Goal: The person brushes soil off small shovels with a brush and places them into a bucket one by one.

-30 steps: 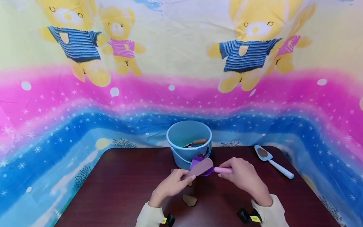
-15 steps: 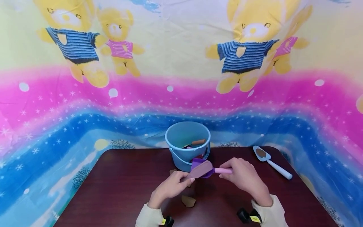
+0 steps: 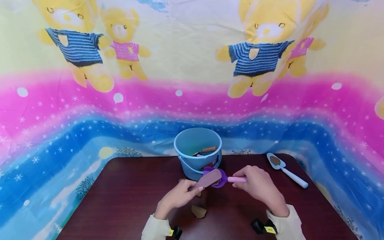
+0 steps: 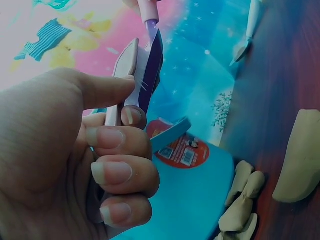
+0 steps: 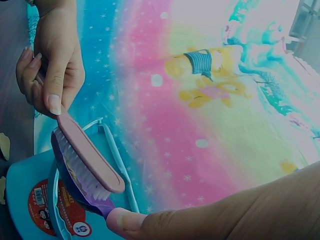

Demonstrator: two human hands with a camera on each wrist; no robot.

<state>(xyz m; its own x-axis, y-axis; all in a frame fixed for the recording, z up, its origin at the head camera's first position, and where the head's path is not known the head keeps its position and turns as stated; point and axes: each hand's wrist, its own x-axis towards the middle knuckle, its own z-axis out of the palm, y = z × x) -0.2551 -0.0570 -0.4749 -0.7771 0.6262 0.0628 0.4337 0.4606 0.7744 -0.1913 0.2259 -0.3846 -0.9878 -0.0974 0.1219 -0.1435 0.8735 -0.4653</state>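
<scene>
My left hand (image 3: 177, 198) grips the handle of a pinkish-brown brush (image 3: 209, 178) with pale bristles. In my right hand (image 3: 260, 187) is the pink handle of a small purple toy shovel (image 3: 223, 177). In the right wrist view the bristles (image 5: 80, 167) lie against the shovel's blade, between brush back and blade. Something brown shows on the blade beside the brush in the head view; its kind is unclear. Both tools are held up just in front of a light blue bucket (image 3: 187, 166). Fingers curl round the brush handle in the left wrist view.
Inside the bucket lie several items, among them one with a brown handle (image 3: 209, 149). A light blue toy shovel (image 3: 292, 175) lies on the dark table (image 3: 135, 193) at right, brown material in its scoop. Tan clay-like pieces (image 3: 199, 211) lie near the left hand.
The brush has slid slightly left along the shovel's blade, and more of the blade shows near its handle. Both hands keep their holds. The whole head view has shifted a little.
</scene>
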